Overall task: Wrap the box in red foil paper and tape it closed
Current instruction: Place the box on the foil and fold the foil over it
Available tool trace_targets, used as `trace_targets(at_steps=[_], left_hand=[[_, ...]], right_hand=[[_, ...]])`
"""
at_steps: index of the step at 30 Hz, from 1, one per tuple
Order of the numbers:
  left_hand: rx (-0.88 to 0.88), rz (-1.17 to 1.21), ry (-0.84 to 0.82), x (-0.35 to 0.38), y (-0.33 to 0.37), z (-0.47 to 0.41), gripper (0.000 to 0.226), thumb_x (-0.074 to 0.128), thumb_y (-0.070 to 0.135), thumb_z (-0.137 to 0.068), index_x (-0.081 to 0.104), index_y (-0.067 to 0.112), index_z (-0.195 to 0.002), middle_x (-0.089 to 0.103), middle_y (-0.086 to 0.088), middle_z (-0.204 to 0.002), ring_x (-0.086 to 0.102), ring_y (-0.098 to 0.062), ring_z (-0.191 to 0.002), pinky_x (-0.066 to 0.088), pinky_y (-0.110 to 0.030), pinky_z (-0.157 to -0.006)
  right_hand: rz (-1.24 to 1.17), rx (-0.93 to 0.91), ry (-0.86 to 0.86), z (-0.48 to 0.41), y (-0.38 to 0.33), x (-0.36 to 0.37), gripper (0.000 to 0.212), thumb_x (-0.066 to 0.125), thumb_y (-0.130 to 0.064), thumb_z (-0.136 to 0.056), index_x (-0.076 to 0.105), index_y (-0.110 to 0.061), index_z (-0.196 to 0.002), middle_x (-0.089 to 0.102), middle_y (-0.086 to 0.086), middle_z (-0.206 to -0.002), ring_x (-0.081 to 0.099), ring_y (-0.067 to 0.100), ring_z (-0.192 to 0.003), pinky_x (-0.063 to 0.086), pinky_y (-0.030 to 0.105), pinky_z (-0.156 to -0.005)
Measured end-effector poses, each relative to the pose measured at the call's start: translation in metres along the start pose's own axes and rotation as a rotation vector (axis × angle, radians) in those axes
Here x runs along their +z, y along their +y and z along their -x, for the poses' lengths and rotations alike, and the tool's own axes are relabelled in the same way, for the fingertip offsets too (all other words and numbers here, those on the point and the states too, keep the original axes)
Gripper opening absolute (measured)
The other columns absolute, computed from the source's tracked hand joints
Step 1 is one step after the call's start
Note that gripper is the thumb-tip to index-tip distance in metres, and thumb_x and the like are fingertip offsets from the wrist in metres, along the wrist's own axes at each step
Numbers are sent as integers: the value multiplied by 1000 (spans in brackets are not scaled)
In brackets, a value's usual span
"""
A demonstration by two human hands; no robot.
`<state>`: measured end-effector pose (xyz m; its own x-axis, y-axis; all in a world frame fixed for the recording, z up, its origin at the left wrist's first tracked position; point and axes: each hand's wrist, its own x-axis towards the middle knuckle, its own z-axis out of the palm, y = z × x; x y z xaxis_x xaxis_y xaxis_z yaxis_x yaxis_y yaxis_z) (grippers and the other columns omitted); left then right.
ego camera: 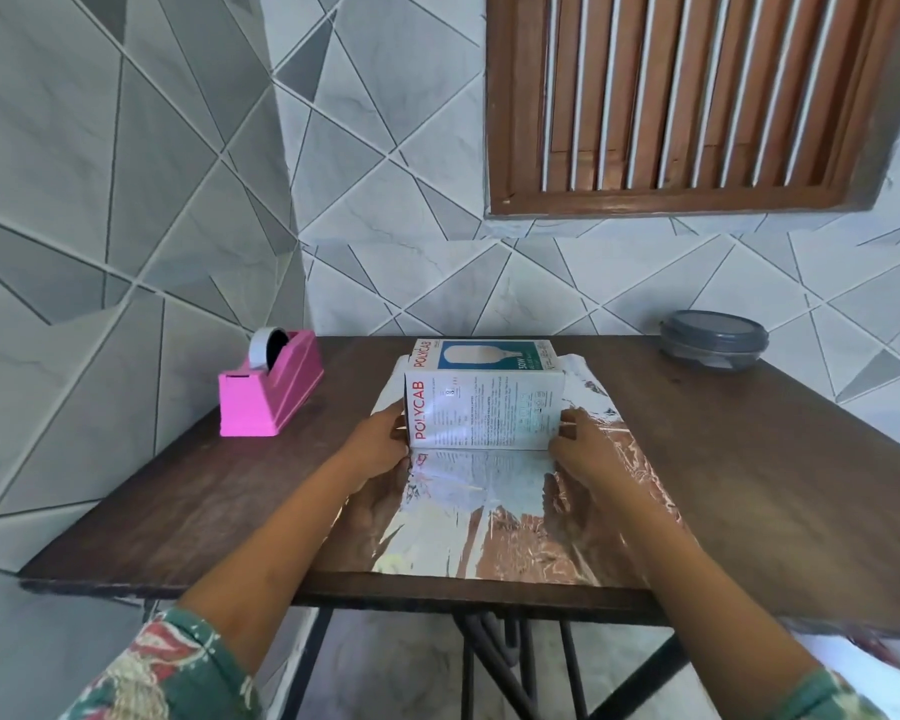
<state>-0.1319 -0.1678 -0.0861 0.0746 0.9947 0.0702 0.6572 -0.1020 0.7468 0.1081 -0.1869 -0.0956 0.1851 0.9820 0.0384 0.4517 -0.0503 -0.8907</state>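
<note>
Closest to me are the patterned sleeves (167, 667) at the bottom of the frame, forearms running up to the middle. The left hand (380, 444) has its fingers (397, 414) held together and curled onto the left end of the box (484, 407). The right hand (588, 449) does the same at the box's lower right corner, knuckles bent, fingers (567, 426) tight together. I can't tell where either thumb sits. The box lies on its side in the middle of the frame on the foil paper (479, 517), which is shiny silver side up, so the red face must be underneath. The sheet is spread on the wooden table (178, 485) and its near edge reaches the table's front edge. What worries me is that the box sits close to the far edge of the sheet, so the back flap looks short and might not meet the long front one. Foil is slick too, so the box could skate off square, and it creases or tears if yanked. Also the pink tape dispenser (268, 392) is over at the left, apart from the sheet, so grabbing tape means letting go with one hand and the wrap could spring open.
</note>
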Motion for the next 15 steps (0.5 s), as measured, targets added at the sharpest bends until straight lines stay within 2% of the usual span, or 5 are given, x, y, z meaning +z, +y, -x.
trace_targets(at_steps=[5,8,11,13,15], left_hand=[[-79,231,115,-9,-11,-13,56,51,-10,-87,43,9,-140,52,-8,-137,56,-21,-115,47,-15,-63],[-103,327,261,-22,-18,-25,46,50,-8,-89,50,5,-134,56,-11,-131,58,-23,-111,49,-27,-87],[-112,331,342,-35,-19,-40,35,47,1,-93,57,8,-127,58,-11,-129,57,-26,-114,45,-40,-101],[-114,300,367,-41,-17,-51,33,47,3,-94,59,6,-124,58,-12,-128,55,-28,-115,44,-42,-102],[-122,236,368,-43,-15,-63,32,48,4,-94,59,4,-124,58,-12,-128,55,-27,-114,45,-37,-100]], right_hand=[[35,-9,111,-1,-1,-12,39,42,-10,-93,45,-10,-133,54,9,-133,53,30,-116,44,43,-98],[14,-112,275,-4,-15,-17,36,41,-14,-96,49,-9,-131,55,13,-132,55,29,-110,42,40,-96],[127,-363,457,-8,-42,-16,33,43,-21,-96,56,-10,-125,61,12,-124,56,32,-112,42,35,-90],[270,-545,447,-11,-67,-11,36,43,-28,-95,58,-14,-125,63,9,-123,57,29,-112,42,31,-91],[468,-648,304,-16,-87,1,40,43,-33,-97,52,-18,-133,58,7,-132,54,25,-118,40,31,-97]])
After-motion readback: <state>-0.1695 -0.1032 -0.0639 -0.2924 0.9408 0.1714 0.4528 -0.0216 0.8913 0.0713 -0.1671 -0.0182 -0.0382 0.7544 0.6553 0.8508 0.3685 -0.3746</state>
